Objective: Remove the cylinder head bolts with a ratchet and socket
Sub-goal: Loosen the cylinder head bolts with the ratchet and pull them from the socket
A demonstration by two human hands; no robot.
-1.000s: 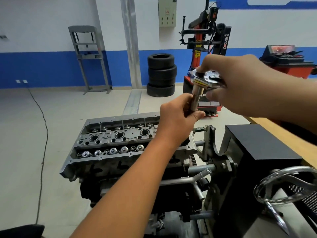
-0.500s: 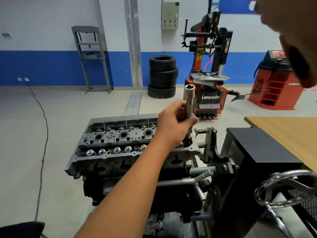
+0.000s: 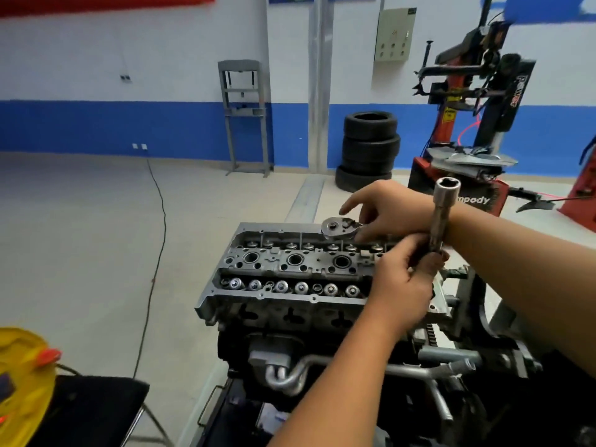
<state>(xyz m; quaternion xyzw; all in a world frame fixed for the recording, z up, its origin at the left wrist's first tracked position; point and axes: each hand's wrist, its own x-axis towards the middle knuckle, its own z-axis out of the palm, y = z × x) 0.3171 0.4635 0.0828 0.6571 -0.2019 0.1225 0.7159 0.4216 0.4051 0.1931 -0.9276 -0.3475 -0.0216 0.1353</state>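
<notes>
A grey cylinder head [image 3: 290, 269] sits on top of the engine on a stand, its valve springs and plug wells exposed. My left hand [image 3: 403, 279] grips a long chrome deep socket [image 3: 442, 214] and holds it upright over the head's right end, open hex end up. My right hand [image 3: 387, 211] reaches across behind it and holds the ratchet [image 3: 335, 228] by its handle, with the ratchet's round head lying at the head's far rim. The ratchet and socket are apart. No bolt shows in the socket.
A stack of tyres [image 3: 369, 150] and a red tyre changer [image 3: 467, 130] stand behind the engine. A grey press frame [image 3: 245, 117] is at the back wall. A black cable [image 3: 154, 253] runs over the floor. A yellow container [image 3: 22, 382] lies on a black stool, bottom left.
The ratchet has come off the socket. My right hand carried it up out of view, then down to the head's far rim. My left hand still holds the socket.
</notes>
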